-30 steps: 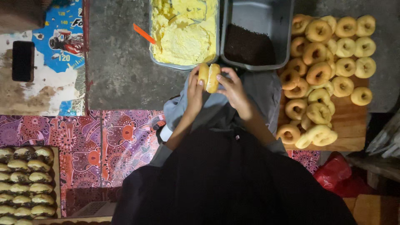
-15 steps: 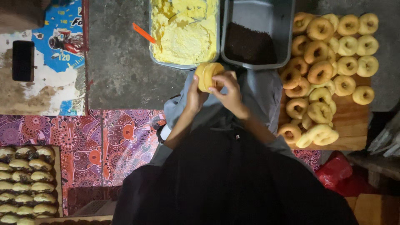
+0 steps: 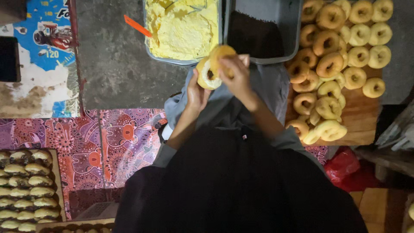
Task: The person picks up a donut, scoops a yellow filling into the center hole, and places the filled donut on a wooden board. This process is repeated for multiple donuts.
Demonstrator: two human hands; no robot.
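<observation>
doughnut (image 3: 213,65) now split open into 2 halves, was closed 1 s ago | left hand (image 3: 196,92) cups lower half | right hand (image 3: 235,73) pinches top half | held above yellow cream tub (image 3: 183,30); filling stage

Home bakery floor: doughnuts (image 3: 340,51), filling tubs (image 3: 183,32)

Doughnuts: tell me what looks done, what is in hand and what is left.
Done: rows of filled doughnuts sit in the tray at lower left. In hand: the left hand and right hand hold a split doughnut open over the tub of yellow cream and the tub of dark sprinkles. Left: a pile of plain doughnuts waits on the wooden board.
</observation>
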